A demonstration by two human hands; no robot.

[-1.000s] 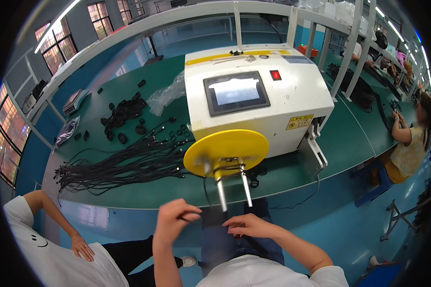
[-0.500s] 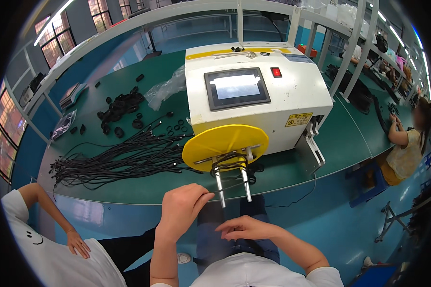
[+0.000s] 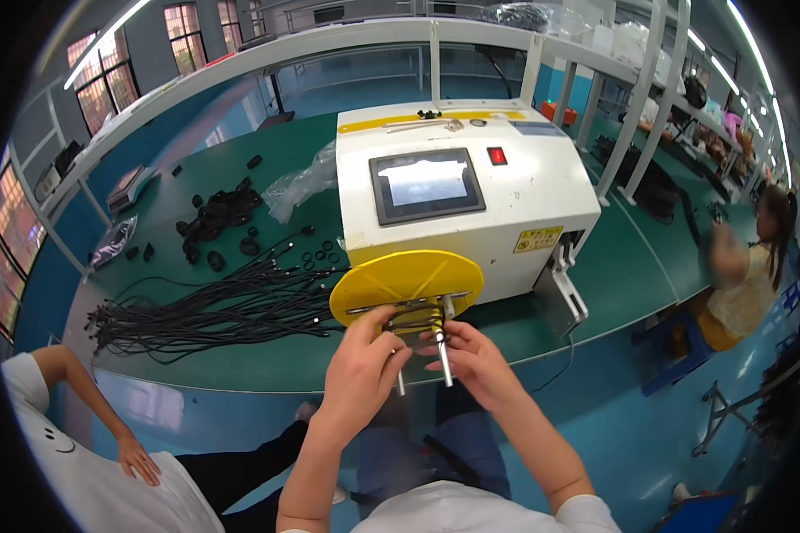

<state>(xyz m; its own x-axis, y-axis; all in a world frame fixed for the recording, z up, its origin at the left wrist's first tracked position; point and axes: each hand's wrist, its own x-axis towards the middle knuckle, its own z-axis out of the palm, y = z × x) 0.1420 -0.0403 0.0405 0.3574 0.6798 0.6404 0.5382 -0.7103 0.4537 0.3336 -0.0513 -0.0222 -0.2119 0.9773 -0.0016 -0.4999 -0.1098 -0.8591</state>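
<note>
A coil of black cable (image 3: 417, 318) is wound around two metal rods (image 3: 445, 362) that stick out from a yellow disc (image 3: 404, 274) on the machine's front. My left hand (image 3: 360, 371) is closed at the coil's left side, its fingers on the cable. On the other side, my right hand (image 3: 476, 362) curls its fingers around the coil's right end, close beside the right rod. The fingertips partly hide the coil and the left rod.
The white machine (image 3: 471, 240) carries a screen (image 3: 428, 185) and a red switch (image 3: 497, 156). Left of it, a bundle of black cables (image 3: 204, 315), black plastic parts (image 3: 218, 218) and a clear bag (image 3: 302, 186) lie on the green table. A person (image 3: 89, 453) stands at my left; another (image 3: 742, 275) sits at far right.
My right hand has risen from near my lap to the coil's right side. The left hand has moved up and in against the coil, from holding the cable's stretched end.
</note>
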